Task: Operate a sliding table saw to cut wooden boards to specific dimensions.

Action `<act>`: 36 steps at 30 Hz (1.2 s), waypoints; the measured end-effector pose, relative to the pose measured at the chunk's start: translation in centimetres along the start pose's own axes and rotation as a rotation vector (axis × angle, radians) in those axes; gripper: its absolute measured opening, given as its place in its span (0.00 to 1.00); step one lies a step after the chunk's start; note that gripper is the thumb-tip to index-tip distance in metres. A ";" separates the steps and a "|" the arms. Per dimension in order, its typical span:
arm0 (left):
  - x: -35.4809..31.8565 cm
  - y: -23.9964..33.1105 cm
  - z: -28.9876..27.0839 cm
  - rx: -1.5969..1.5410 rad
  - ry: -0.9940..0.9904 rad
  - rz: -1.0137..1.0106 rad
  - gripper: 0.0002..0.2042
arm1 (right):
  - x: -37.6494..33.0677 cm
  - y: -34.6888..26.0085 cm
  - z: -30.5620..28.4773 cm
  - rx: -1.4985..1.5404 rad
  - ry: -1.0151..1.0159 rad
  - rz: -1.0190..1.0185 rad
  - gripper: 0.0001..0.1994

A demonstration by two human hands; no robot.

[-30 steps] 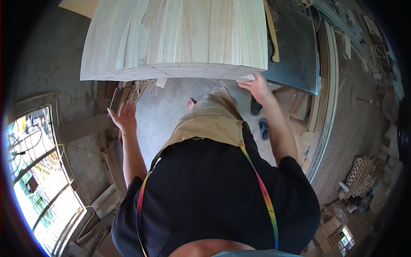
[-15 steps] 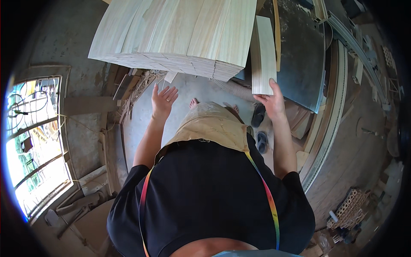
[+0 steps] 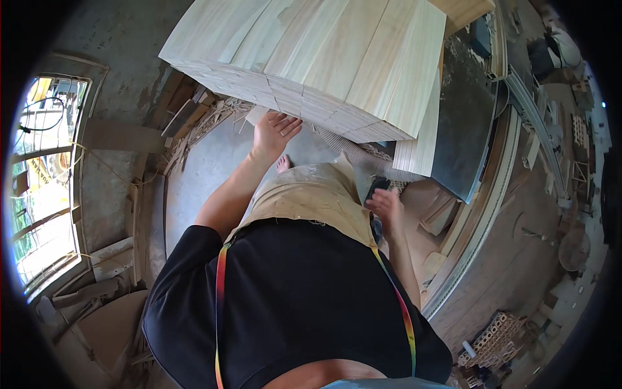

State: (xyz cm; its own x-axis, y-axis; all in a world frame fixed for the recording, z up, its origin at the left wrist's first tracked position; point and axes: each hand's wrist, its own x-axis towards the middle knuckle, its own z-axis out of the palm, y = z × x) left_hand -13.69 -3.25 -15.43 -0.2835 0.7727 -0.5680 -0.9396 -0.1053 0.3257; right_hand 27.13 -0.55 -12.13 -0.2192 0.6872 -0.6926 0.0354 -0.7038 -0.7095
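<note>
A big stack of pale wooden boards fills the upper middle, its cut ends facing me. My left hand is held palm up with its fingers apart, just below the near face of the stack; whether the fingertips touch it I cannot tell. Against the stack's right side sits a smaller bundle of pale wood strips. Nearer my body, apart from that bundle, my right hand is slightly blurred, with nothing in its spread fingers.
A dark metal tabletop lies right of the boards, with a long metal rail along it. Under the stack runs a ribbed hose. Wood scraps lean by the wall at left, near a barred window. A dark shoe lies beyond my right hand.
My right hand has let go of the smaller wood bundle and drawn back toward my body. My left hand has moved right, up close to the big stack. The view has shifted.
</note>
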 end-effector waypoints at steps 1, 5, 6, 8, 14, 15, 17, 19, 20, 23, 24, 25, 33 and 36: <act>0.1 0.0 0.2 -0.019 -0.027 -0.010 0.27 | 1.3 0.0 1.8 -0.057 -0.039 -0.119 0.33; 0.3 0.5 0.9 -0.069 -0.054 -0.023 0.24 | 6.5 -2.7 8.6 -0.097 -0.065 -0.450 0.29; 0.3 0.6 1.1 -0.086 -0.052 -0.026 0.23 | 7.7 -3.8 9.8 -0.085 -0.071 -0.481 0.27; 0.3 0.7 1.4 -0.111 -0.052 -0.027 0.23 | 9.3 -5.5 11.3 -0.082 -0.079 -0.513 0.25; -0.2 0.2 1.8 -0.192 -0.085 -0.072 0.27 | 11.7 -7.9 12.9 0.109 -0.021 -0.403 0.22; -0.2 0.0 1.9 -0.222 -0.072 -0.065 0.27 | 12.0 -8.0 12.9 0.104 -0.046 -0.412 0.22; -0.1 -0.3 2.1 -0.280 -0.047 -0.052 0.29 | 12.3 -8.2 12.9 0.118 -0.072 -0.409 0.21; 0.0 -0.5 2.4 -0.285 -0.051 -0.044 0.29 | 12.6 -8.5 12.8 0.098 -0.097 -0.432 0.21; 0.0 -0.6 2.5 -0.290 -0.044 -0.045 0.30 | 12.6 -8.5 12.8 0.102 -0.091 -0.424 0.22; -0.2 -0.7 2.7 -0.304 -0.029 -0.032 0.30 | 12.7 -8.5 12.7 0.103 -0.096 -0.405 0.22; -0.3 -0.8 2.8 -0.299 -0.022 -0.030 0.31 | 12.7 -8.5 12.7 0.115 -0.104 -0.403 0.22; -0.4 -0.8 2.9 -0.294 -0.017 -0.029 0.31 | 12.8 -8.5 12.7 0.126 -0.113 -0.402 0.22; -1.6 -1.7 3.8 -0.278 0.028 -0.017 0.27 | 13.9 -8.2 10.8 0.098 -0.131 -0.410 0.22; -2.0 -2.3 3.8 -0.310 0.021 -0.047 0.31 | 14.2 -7.8 9.6 0.126 -0.119 -0.423 0.22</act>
State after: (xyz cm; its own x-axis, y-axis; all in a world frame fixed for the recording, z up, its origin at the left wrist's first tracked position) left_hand -10.22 -2.21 -12.19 -0.2396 0.7684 -0.5934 -0.9645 -0.2585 0.0547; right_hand 14.32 12.97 -15.23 -0.2999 0.8985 -0.3204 -0.1984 -0.3873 -0.9004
